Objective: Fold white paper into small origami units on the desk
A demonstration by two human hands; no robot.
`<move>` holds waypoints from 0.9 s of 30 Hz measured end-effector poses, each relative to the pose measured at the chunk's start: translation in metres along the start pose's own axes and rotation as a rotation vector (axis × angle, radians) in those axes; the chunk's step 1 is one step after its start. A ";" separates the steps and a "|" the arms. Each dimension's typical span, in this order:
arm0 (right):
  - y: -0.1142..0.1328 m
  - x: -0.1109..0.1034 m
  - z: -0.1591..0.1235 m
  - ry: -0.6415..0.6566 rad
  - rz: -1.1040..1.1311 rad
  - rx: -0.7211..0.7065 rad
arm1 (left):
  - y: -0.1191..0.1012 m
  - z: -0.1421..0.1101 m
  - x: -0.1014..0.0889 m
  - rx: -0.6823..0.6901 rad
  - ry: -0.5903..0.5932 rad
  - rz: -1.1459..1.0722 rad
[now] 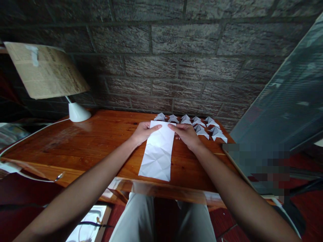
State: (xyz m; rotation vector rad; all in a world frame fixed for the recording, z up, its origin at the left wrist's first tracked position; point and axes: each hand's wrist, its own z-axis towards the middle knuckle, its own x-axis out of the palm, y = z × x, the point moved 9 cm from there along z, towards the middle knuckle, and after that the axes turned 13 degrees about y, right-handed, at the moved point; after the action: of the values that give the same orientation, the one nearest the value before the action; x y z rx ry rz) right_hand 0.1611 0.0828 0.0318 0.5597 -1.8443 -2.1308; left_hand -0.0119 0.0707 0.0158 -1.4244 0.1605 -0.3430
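Forearms [85, 188] up front, left hand [141, 132] and right hand [188, 135] pinching one creased sheet [158, 151], not shaped yet; seven folded shapes [198, 121] look done toward the tabletop's [113, 134] back-right corner.

Table [108, 131], left side: we can pass between lamp [55, 73] and our left hand [141, 133].
Folded papers [200, 131]: bar us beside the right hand [188, 135].

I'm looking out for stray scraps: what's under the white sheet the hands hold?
Under the white sheet is the wooden tabletop, visible on both sides of it. The part directly beneath is covered, so I cannot tell what, if anything, lies there.
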 end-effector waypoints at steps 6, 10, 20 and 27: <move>0.000 0.000 0.000 0.000 0.001 0.002 | -0.001 -0.002 0.001 -0.006 0.000 0.013; 0.000 0.001 0.000 -0.001 0.007 -0.003 | -0.001 -0.002 0.002 -0.026 -0.011 0.014; 0.007 0.001 -0.002 0.004 -0.031 -0.002 | -0.001 -0.002 0.002 -0.015 -0.018 -0.011; 0.006 0.002 -0.001 0.016 0.016 -0.030 | 0.002 -0.001 0.002 -0.008 0.002 -0.024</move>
State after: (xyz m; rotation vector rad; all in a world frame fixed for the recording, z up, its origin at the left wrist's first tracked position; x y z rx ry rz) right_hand 0.1594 0.0800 0.0372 0.5518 -1.7991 -2.1339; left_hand -0.0100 0.0695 0.0139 -1.4346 0.1462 -0.3636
